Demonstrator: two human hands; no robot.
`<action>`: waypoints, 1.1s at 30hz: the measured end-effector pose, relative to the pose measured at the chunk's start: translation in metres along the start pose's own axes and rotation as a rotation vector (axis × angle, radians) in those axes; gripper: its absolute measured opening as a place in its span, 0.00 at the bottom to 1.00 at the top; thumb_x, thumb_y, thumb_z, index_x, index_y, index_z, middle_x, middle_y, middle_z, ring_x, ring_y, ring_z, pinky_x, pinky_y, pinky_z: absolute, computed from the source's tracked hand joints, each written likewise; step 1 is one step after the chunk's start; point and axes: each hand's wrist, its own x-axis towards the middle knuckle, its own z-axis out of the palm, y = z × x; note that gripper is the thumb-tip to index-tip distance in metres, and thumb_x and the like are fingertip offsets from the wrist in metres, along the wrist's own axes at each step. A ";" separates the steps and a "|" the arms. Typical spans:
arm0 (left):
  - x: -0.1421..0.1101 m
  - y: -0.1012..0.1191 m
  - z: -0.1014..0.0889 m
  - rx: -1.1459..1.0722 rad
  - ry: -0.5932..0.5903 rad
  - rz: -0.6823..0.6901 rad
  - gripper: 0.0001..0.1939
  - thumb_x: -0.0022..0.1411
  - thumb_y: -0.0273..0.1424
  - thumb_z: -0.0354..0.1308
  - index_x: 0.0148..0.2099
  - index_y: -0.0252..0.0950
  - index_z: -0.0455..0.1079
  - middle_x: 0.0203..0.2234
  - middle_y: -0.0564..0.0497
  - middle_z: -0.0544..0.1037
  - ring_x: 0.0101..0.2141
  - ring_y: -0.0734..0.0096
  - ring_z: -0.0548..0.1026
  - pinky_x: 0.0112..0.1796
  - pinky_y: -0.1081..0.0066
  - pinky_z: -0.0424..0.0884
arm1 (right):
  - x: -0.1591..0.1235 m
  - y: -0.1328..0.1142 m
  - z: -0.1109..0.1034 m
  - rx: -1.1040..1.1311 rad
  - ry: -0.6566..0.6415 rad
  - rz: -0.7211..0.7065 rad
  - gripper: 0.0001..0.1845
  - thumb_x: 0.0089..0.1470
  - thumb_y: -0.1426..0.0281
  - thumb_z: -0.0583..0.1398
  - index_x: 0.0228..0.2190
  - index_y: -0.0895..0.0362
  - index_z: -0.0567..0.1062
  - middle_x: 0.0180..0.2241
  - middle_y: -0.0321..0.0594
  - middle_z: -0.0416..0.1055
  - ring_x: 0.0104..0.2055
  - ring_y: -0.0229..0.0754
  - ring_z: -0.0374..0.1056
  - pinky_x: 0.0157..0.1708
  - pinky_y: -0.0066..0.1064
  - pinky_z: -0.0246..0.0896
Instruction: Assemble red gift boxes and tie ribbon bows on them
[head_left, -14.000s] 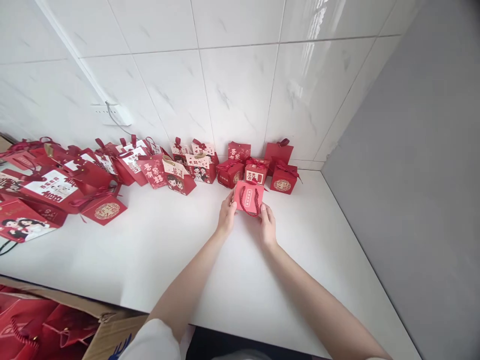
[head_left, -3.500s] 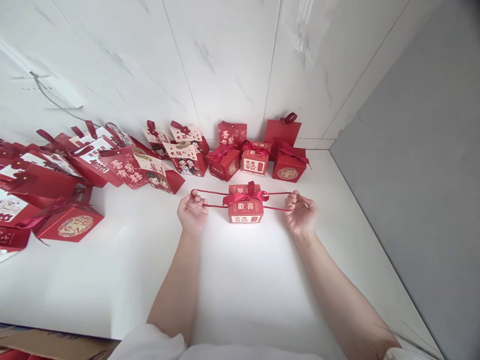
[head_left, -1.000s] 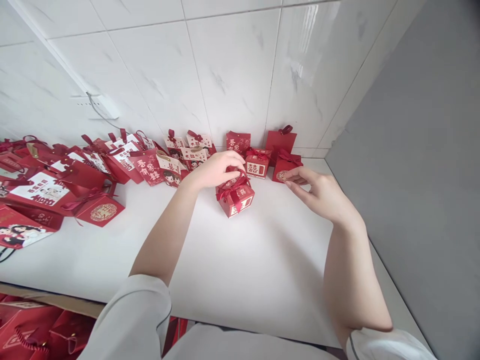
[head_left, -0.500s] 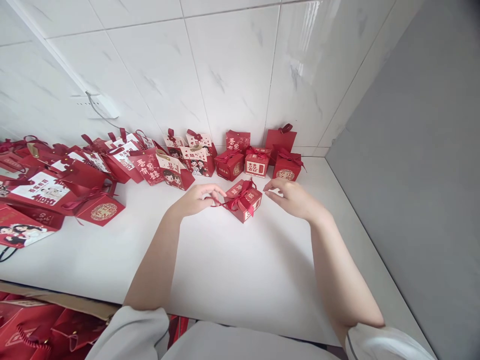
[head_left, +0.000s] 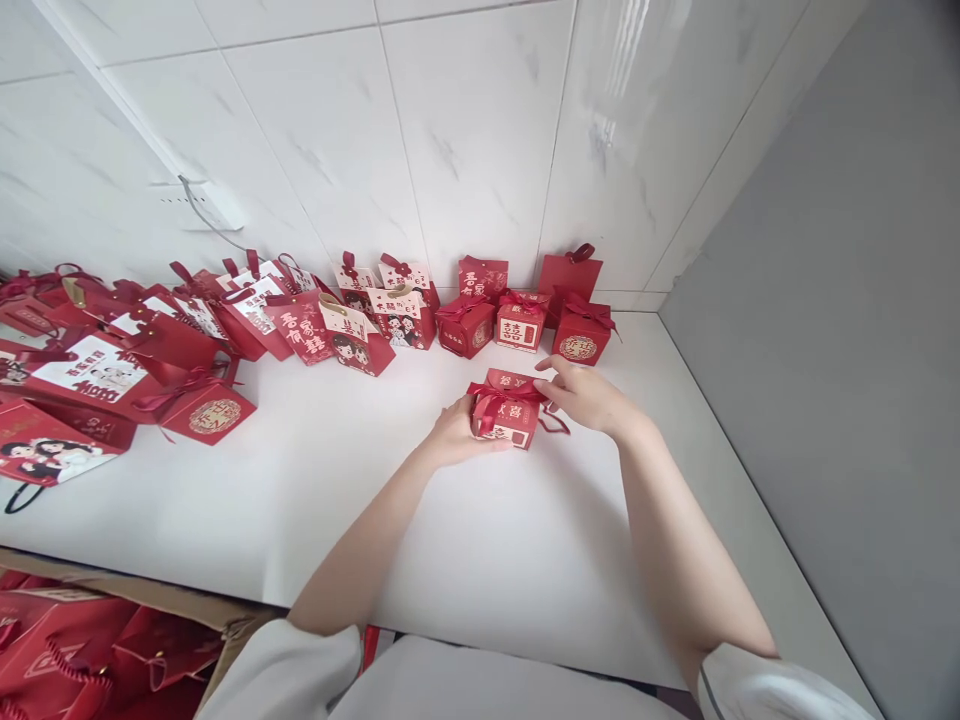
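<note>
A small red gift box with gold and white lettering stands on the white table in front of me. My left hand is wrapped round its left side and lower front, the thumb along the bottom edge. A red ribbon is tied across the box in a bow. At the box's upper right corner my right hand pinches the ribbon's end, its index finger raised. Beneath that hand a thin red cord loop sticks out to the right of the box.
Finished-looking red boxes, such as a ribboned one, line the tiled wall. Many red gift bags crowd the table's left side. A cardboard carton of red bags sits below the left front edge. A grey panel rises at right.
My left hand has moved right and closed round the box. The box has turned, and its cord loop now points right instead of left. My right hand has come to the ribbon.
</note>
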 end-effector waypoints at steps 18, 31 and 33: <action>0.021 0.014 -0.022 -0.338 0.161 0.095 0.20 0.61 0.49 0.58 0.32 0.36 0.65 0.25 0.53 0.69 0.30 0.71 0.70 0.36 0.70 0.67 | -0.001 0.005 -0.008 0.076 0.006 0.004 0.10 0.58 0.67 0.58 0.43 0.52 0.67 0.36 0.36 0.76 0.37 0.40 0.71 0.34 0.30 0.62; 0.027 -0.046 -0.002 -0.324 -0.249 0.248 0.55 0.42 0.38 0.74 0.68 0.35 0.54 0.61 0.35 0.65 0.59 0.45 0.66 0.57 0.52 0.65 | 0.000 0.025 -0.002 0.126 -0.336 -0.021 0.69 0.36 0.56 0.74 0.69 0.52 0.42 0.60 0.49 0.63 0.60 0.56 0.62 0.56 0.43 0.62; 0.029 -0.043 0.006 -0.373 -0.153 0.209 0.51 0.42 0.41 0.74 0.65 0.34 0.57 0.58 0.36 0.70 0.55 0.47 0.71 0.53 0.55 0.69 | 0.007 0.030 0.004 0.258 -0.278 -0.074 0.67 0.40 0.56 0.73 0.69 0.51 0.40 0.61 0.49 0.62 0.59 0.56 0.63 0.56 0.46 0.63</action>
